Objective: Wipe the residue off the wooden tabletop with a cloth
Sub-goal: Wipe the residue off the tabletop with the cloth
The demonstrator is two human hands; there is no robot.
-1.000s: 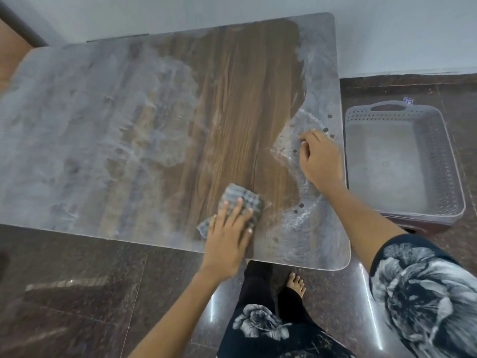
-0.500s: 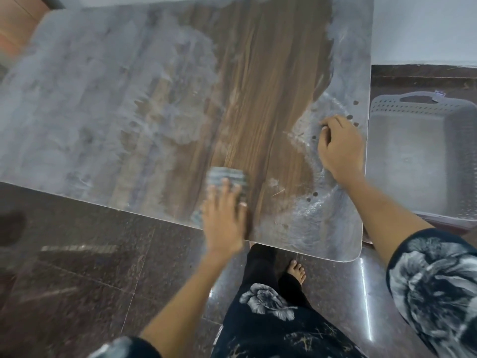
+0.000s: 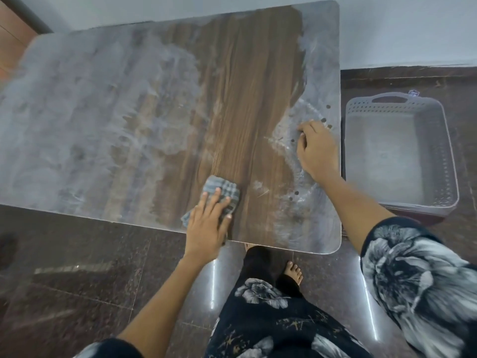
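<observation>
My left hand presses the cloth flat at the near edge of the tabletop.

My left grip is wide, fingers straight on the checked cloth, which lies on the bare brown strip just beside the near edge. Grey residue covers the broad left part; a narrower band runs along the right edge, where my right hand rests with fingers curled, holding nothing. A plastic basket sits on the floor beside the right edge; its small label is unreadable.
</observation>
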